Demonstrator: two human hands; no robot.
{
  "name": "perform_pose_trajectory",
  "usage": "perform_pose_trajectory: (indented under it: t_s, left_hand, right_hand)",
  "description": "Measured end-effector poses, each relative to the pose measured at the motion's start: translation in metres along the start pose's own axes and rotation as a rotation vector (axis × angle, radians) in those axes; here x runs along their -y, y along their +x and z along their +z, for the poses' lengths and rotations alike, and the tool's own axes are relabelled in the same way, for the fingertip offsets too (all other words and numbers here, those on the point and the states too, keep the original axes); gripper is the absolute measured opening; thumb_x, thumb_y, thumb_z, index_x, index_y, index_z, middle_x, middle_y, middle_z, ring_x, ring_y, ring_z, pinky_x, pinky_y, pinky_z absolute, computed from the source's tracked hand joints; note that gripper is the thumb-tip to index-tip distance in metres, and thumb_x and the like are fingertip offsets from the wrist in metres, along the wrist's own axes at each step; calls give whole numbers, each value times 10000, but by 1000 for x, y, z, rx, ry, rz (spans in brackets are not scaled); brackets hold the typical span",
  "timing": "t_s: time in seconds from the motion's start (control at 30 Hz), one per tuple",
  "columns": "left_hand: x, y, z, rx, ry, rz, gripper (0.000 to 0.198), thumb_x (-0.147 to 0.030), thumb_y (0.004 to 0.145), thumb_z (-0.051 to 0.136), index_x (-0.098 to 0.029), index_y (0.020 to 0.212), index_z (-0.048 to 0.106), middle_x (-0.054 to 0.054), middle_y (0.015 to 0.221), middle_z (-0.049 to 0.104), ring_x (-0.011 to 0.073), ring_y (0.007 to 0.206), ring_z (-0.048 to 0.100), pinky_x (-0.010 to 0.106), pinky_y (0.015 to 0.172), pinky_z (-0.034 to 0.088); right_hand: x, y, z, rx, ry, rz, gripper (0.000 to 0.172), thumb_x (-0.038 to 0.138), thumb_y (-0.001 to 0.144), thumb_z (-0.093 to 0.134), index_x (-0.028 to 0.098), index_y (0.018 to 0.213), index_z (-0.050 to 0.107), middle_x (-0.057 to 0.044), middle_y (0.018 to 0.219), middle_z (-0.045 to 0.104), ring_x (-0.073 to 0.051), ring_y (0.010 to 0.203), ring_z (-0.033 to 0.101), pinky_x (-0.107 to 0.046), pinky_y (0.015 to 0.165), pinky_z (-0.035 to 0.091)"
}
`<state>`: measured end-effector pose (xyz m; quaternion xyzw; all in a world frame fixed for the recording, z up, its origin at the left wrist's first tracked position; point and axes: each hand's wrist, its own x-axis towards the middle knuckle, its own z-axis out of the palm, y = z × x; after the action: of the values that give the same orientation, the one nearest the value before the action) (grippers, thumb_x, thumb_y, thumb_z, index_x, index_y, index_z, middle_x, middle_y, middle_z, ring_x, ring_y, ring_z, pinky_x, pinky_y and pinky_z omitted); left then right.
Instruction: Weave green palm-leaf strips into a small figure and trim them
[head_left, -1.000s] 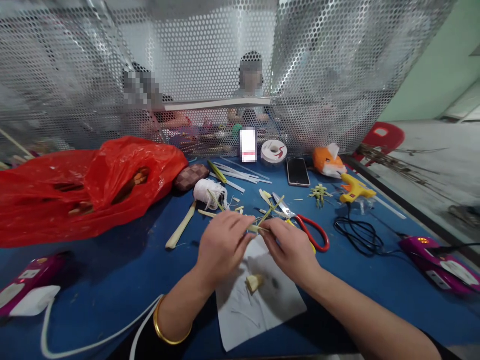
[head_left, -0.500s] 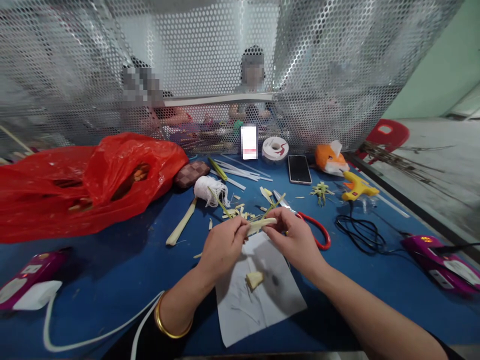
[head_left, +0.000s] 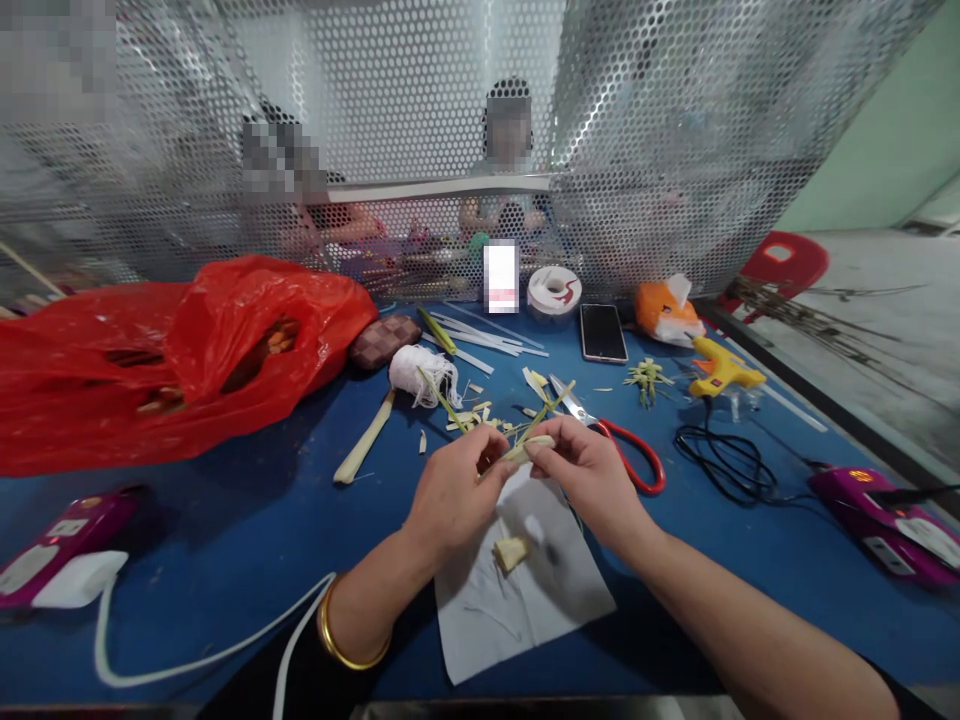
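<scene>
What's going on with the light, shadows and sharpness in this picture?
Head view: soft shadows darken parts of the white paper; same view: glossy highlights streak the red plastic bag; again head view: the upright lit screen glares mostly white, and the held pale strip shows little fine detail.

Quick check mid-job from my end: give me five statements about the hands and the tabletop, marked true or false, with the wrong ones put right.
1. The left hand and right hand both grip the pale strip. True.
2. The scissors have green handles. False: the scissors' handles are red.
3. A short pale piece rests on the white paper. True.
4. The gold bangle is on the right wrist. False: the gold bangle is on the left wrist.
5. In the picture, the red plastic bag lies right of the yellow glue gun. False: the red plastic bag lies to its left.
</scene>
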<state>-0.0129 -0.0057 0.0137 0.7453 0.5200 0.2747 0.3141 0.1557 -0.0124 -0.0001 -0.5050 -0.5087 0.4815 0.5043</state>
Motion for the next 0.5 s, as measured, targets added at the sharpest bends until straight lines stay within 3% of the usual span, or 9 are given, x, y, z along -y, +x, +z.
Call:
perform_pose_trajectory:
  t_s: [0.23,0.5]
  left_hand:
    - [1,1,-3,-2,84,18,212,-291,941,457,-217,839,627,4,782,680,180,728,596,282,640,361]
    - [2,1,-1,67,-30,-18,223,-335,951,452,-215,865,619,-21,680,636,170,682,584,274,639,374]
  right_hand:
    - [-1,0,-2,48,-22,-34,170,271,706,711,197,831,621,-4,742,669,-158,658,605,-278,596,478]
    - [-1,-1,-4,31,-92,-99,73,254,768,631,190,744,657,12,620,618,-143,576,552,-275,559,429]
